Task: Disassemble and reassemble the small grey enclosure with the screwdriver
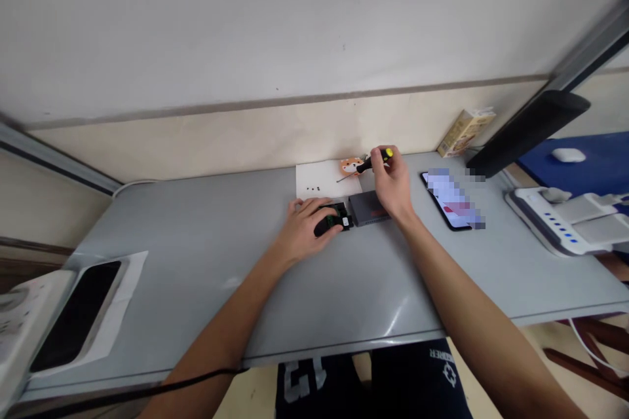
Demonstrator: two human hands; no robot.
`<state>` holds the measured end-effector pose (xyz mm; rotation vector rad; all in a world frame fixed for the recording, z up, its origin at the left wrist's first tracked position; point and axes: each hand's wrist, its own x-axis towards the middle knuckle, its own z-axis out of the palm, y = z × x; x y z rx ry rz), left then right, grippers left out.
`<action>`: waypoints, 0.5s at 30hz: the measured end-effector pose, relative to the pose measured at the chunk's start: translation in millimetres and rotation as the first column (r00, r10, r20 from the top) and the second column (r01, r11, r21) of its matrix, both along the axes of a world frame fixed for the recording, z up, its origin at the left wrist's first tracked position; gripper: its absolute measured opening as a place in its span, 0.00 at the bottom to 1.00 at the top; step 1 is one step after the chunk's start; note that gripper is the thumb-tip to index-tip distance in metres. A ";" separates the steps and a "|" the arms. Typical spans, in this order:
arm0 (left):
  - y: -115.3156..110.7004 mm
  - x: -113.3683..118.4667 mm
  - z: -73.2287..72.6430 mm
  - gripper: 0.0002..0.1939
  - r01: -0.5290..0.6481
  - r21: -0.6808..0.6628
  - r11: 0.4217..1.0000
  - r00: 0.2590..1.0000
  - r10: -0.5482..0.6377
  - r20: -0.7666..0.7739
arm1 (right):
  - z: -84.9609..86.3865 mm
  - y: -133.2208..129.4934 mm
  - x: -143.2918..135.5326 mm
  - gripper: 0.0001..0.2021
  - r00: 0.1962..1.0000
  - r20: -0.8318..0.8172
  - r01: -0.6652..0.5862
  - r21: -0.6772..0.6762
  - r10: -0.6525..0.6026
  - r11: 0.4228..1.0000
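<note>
My left hand (310, 226) is closed around a small black device with a green circuit board (339, 215), thumb at its near side and fingers over its far side. My fingers hide part of it. Raised above the desk, my right hand (394, 186) grips a screwdriver (366, 165) with a black and yellow handle. Its thin shaft slants down to the left, over a white sheet of paper (319, 173). Several tiny dark pieces, which look like screws, lie on that sheet. A dark grey flat box (366, 209) sits right beside the device, partly behind my right hand.
An orange and white animal-face item (350, 165) lies by the wall. To the right are a lit phone (449, 200), a small carton (464, 132), a long black object (531, 131) and a white power strip (555, 222). A dark phone (78, 314) rests at the left.
</note>
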<state>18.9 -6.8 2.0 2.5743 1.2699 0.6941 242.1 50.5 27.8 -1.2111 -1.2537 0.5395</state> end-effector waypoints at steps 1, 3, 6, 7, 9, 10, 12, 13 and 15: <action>0.0 -0.9 0.6 0.10 -0.016 0.002 1.000 1.000 0.016 0.021 | -1.2 0.3 0.8 0.19 0.999 0.033 0.031 -0.006 -0.031 0.999; 0.9 -3.1 1.1 0.11 -0.053 0.012 0.999 0.996 0.052 0.075 | -3.2 0.3 1.7 0.19 0.995 0.085 0.062 -0.023 -0.060 0.998; 4.3 -6.7 0.3 0.13 -0.126 0.036 0.991 0.980 0.119 0.160 | -4.6 -0.5 1.1 0.19 0.992 0.117 0.049 -0.051 -0.043 0.998; 5.8 -7.8 -0.3 0.13 -0.159 0.041 0.986 0.972 0.149 0.184 | -4.4 -1.0 0.4 0.19 0.993 0.116 0.041 -0.055 -0.034 0.998; 9.2 -9.8 -2.0 0.13 -0.228 0.043 0.973 0.951 0.213 0.226 | -3.1 -2.5 -1.1 0.19 0.994 0.106 0.024 -0.057 -0.018 0.998; 10.9 -10.6 -2.9 0.12 -0.259 0.041 0.965 0.939 0.242 0.243 | -2.1 -3.4 -1.8 0.19 0.995 0.099 0.018 -0.056 -0.013 0.998; 14.1 -12.1 -4.6 0.10 -0.308 0.037 0.951 0.920 0.287 0.268 | 0.2 -5.3 -2.9 0.19 0.996 0.085 0.012 -0.052 -0.007 0.999; 15.4 -12.8 -5.2 0.10 -0.324 0.035 0.945 0.913 0.303 0.273 | 1.2 -6.0 -3.3 0.19 0.997 0.076 0.009 -0.048 -0.005 0.999; 17.1 -13.6 -5.8 0.09 -0.342 0.029 0.939 0.906 0.321 0.277 | 2.4 -6.8 -3.3 0.18 0.998 0.055 0.012 -0.038 -0.010 0.999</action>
